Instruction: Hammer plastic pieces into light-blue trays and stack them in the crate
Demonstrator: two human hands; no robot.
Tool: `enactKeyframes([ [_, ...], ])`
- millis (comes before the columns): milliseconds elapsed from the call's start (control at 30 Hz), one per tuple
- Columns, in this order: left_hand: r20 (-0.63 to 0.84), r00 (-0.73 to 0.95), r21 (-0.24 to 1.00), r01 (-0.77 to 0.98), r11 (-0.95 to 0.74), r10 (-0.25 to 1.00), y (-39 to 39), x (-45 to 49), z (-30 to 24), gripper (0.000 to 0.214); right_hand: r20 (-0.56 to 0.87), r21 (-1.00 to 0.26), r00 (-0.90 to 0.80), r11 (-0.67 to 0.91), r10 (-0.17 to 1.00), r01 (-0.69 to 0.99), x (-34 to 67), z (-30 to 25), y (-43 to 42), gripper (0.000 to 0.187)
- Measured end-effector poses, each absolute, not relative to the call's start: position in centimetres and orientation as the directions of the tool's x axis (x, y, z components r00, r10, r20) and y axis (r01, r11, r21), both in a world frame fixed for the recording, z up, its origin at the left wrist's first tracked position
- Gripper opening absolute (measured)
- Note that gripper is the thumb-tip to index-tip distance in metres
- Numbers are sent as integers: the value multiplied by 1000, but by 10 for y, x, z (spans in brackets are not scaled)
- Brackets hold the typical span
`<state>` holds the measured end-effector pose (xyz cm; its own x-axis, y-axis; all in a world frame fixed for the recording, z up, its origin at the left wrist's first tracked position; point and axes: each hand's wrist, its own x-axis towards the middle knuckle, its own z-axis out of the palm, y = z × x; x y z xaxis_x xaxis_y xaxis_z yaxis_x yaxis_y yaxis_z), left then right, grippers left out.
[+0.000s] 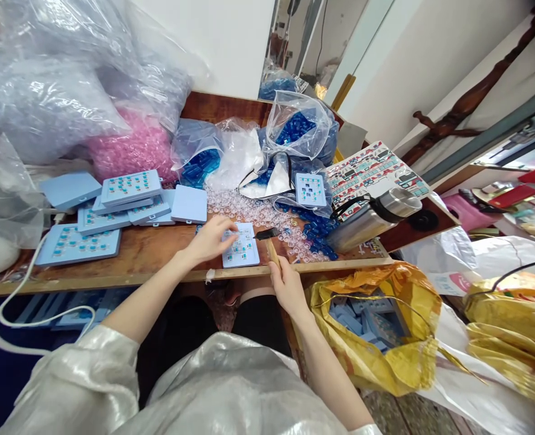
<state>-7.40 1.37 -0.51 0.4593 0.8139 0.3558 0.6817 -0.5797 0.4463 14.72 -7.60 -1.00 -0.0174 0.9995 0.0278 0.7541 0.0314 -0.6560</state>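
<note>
In front of me on the wooden table lies a light-blue plastic panel point(240, 261) with small teal pieces set in it. My left hand point(209, 240) is over its left edge, thumb and fingers drawn together in a pinch; whatever may be between them is too small to see. My right hand point(289, 287) grips the wooden handle of a hammer point(273, 251). The hammer's black head is just past the panel's right edge. Clear plastic pieces point(249, 210) and dark-blue pieces point(317, 235) are scattered behind and right of the panel.
More blue panels point(131, 186) are stacked at left, before plastic bags of pink pieces point(131, 145). An open bag of blue pieces point(298, 127) stands behind. A steel flask point(371, 220) is at right. A yellow sack point(326, 338) of panels sits below. A white cable point(16, 296) crosses the table edge.
</note>
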Motion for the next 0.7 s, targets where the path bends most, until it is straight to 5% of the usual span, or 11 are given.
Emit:
enactKeyframes([
  [100, 268, 585, 344, 685, -643, 766, -8, -59, -4, 17, 25, -673, -30, 40, 999, 739, 145, -12, -76, 33],
  [233, 259, 514, 227, 790, -569, 817, -19, -51, -13, 15, 25, -682, -30, 39, 999, 730, 143, -13, -78, 34],
  [467, 387, 398, 394, 744, -539, 832, -17, -55, -30, 15, 16, -675, -34, 36, 999, 737, 141, -15, -82, 36],
  [700, 370, 392, 384, 761, -523, 842, -14, -55, -33, 16, 17, -634, -83, 75, 996, 770, 134, -10, -84, 33],
])
